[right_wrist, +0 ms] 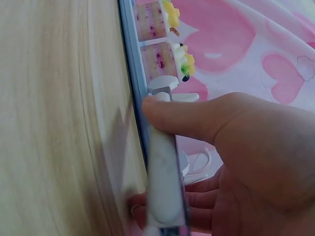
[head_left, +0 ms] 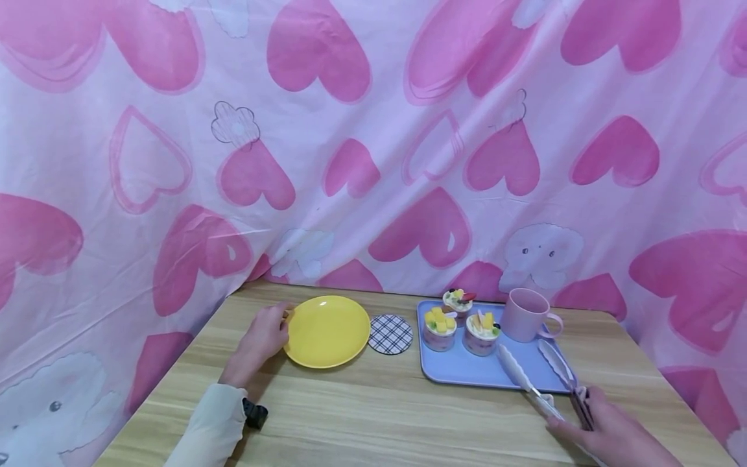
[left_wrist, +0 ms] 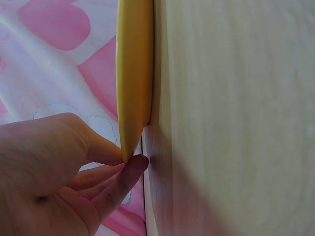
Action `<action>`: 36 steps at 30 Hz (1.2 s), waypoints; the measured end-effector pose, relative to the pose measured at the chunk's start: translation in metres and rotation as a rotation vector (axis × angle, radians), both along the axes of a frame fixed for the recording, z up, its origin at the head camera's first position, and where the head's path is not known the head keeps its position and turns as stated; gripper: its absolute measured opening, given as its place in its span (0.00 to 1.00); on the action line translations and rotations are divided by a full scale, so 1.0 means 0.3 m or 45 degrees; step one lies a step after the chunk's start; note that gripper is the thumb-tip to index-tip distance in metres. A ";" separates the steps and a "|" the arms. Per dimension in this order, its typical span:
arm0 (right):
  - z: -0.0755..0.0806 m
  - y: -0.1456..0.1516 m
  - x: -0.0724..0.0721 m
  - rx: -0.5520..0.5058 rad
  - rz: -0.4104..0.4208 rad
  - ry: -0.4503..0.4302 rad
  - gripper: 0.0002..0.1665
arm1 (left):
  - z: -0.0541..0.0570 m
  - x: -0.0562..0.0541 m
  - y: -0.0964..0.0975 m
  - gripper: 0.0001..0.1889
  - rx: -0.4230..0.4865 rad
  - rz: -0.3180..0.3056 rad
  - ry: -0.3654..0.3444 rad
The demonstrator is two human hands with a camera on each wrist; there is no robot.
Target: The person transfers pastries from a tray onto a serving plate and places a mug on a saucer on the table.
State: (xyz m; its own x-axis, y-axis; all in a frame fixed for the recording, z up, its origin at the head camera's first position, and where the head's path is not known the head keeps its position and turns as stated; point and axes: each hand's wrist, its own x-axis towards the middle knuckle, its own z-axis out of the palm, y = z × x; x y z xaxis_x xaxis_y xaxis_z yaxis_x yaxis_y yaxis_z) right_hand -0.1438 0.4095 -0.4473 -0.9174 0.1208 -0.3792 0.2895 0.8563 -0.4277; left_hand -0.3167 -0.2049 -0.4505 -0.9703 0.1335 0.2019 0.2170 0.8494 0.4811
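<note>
At the left, my left hand [head_left: 266,334] pinches the rim of a yellow plate [head_left: 328,332] between thumb and fingers. The left wrist view shows the thumb on top of the plate [left_wrist: 133,73] and fingertips under its edge. My right hand [head_left: 613,428] grips a pair of tongs [head_left: 525,383] by the handles, thumb on one side, fingers on the other. The tongs' two arms are spread, their tips over the blue tray [head_left: 461,373]. Close by the tips stand several dessert cups [head_left: 481,334] topped with cream and fruit, and a pink mug [head_left: 527,314].
A round plaid coaster [head_left: 390,335] lies between plate and tray. The wooden table [head_left: 350,415] ends at the back against a pink heart-patterned cloth [head_left: 362,194]. In the tray, the mug's handle points right.
</note>
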 end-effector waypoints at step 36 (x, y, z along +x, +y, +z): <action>-0.033 0.006 -0.009 0.006 0.095 0.419 0.54 | 0.000 0.000 -0.010 0.20 0.049 -0.004 -0.047</action>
State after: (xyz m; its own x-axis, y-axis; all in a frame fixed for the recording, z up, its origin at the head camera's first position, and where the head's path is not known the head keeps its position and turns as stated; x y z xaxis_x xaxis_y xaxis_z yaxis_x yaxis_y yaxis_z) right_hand -0.1465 0.4111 -0.4571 -0.9969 0.0499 -0.0608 0.0732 0.8722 -0.4836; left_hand -0.3168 -0.2080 -0.4504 -0.9768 0.1290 0.1709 0.2008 0.8295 0.5212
